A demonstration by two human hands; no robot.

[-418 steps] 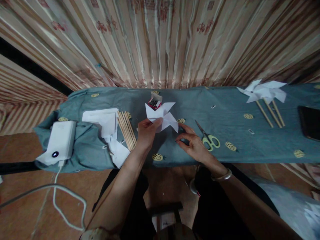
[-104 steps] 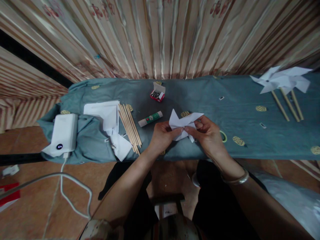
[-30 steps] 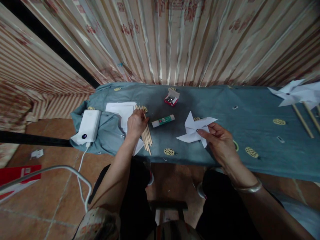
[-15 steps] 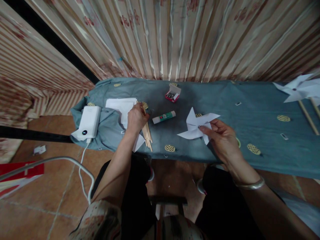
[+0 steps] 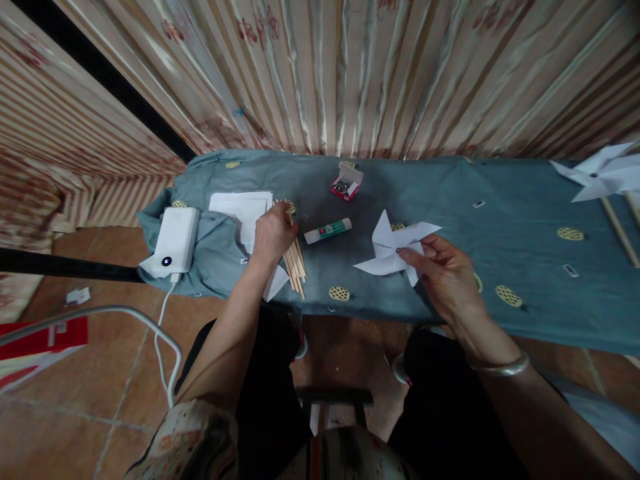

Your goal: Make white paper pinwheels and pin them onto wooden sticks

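Observation:
My right hand (image 5: pixel 445 277) pinches the centre of a white paper pinwheel (image 5: pixel 393 250), holding it just above the blue-grey cloth. Over at the left, my left hand (image 5: pixel 273 232) is curled on the bundle of wooden sticks (image 5: pixel 296 263), its fingers closed around one or more of them; how many I cannot tell. A green and white glue stick (image 5: pixel 327 231) lies between the two hands. Behind it stands a small open red box of pins (image 5: pixel 346 184).
A stack of white paper squares (image 5: pixel 239 208) and a white power bank (image 5: pixel 173 240) with a cable lie at the left of the cloth-covered table (image 5: pixel 500 200). Finished pinwheels on sticks (image 5: pixel 600 177) rest at the far right. Striped curtains hang behind.
My left hand left the pinwheel and reached left to the wooden sticks, closing on them. My right hand keeps the pinwheel by its centre. The view has shifted left.

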